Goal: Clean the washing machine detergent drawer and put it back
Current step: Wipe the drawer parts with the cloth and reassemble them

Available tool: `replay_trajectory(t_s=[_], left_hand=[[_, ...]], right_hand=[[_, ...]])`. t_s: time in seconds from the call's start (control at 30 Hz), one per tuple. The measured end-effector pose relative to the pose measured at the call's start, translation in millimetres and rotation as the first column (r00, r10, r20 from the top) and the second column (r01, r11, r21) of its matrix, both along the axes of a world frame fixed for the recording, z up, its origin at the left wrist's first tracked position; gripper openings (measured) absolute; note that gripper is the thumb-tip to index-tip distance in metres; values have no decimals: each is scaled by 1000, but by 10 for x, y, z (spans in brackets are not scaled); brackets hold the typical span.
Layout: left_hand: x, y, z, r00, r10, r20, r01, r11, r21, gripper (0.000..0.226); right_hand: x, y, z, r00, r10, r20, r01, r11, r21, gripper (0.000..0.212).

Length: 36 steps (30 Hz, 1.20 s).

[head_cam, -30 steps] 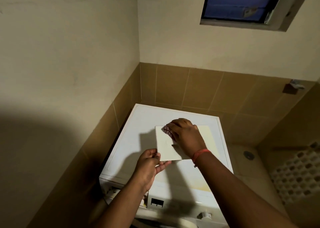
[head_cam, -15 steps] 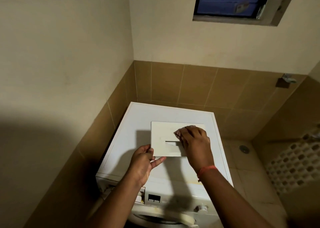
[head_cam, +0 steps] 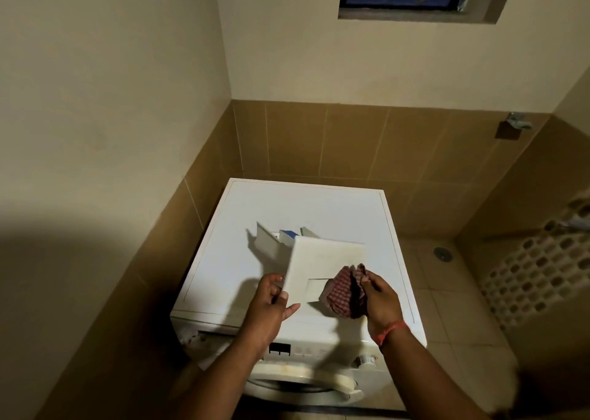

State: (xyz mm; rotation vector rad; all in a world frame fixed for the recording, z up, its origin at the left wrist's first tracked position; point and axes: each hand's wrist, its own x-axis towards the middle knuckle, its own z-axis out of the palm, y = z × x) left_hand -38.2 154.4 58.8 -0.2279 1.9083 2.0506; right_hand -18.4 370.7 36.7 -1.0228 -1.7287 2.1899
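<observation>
Here, seen from the head camera, the left hand point(head_cam: 271, 301) is pinching the detergent drawer point(head_cam: 319, 266) by its front panel edge, tilted above the washing machine point(head_cam: 242, 260). The right hand point(head_cam: 380, 301) is clutching a checked cloth point(head_cam: 343, 292). Steadying the drawer before wiping looks wise.

White detergent drawer point(head_cam: 322, 266) tilted above the washing machine point(head_cam: 319, 208) top, blue compartment at its far end.
</observation>
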Motion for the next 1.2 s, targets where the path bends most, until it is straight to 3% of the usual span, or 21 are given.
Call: replay_trajectory(t_s=[0.13,0.33,0.47,0.6,0.7,0.77,0.83,0.9,0.97,1.0,1.07,1.13,1.2], left_hand=[[139,128,-137,998,-55,-40,53,997,-59,32],[143,276,-277,987,-148,-62,129,959,-251,31],[144,420,-356,967,-255,-25,220,876,-430,25],[168,648,-395,932,-359,48,341,826,-448,20],[230,852,-354,870,-488,69,463,759,-457,34],[268,965,-356,795,-596,118,591,714,-376,54],[282,1061,-334,710,-681,180,693,633,-344,76],[254,1148,-273,649,-729,220,739,534,-411,78],[200,1184,-208,625,-769,138,676,444,-588,58],[169,1177,-156,647,-761,48,583,452,-675,42],[63,1081,-74,721,-669,-180,318,551,-771,26],[-123,867,-40,693,-585,-421,14,595,-804,25],[-363,577,-96,621,-611,-490,-216,468,-857,28]], right_hand=[[19,-116,-15,998,68,-9,-68,990,-126,22],[-14,-177,34,997,77,-9,-78,994,-83,15],[-31,-172,23,996,87,-14,-88,995,-42,15],[-18,-103,2,996,84,-10,-84,996,10,18],[-13,30,36,997,72,-11,-71,994,88,21],[-21,165,72,999,51,-13,-49,990,136,23],[-36,300,107,999,42,-21,-38,984,172,24],[-40,409,144,999,32,-35,-25,981,191,24],[-32,480,188,999,1,-52,8,982,186,23],[-25,510,217,998,-24,-58,34,983,180,24],[-9,552,262,994,-76,-77,88,981,175,23],[18,536,332,987,-121,-108,139,975,173,22],[36,457,429,974,-151,-168,181,966,185,22]])
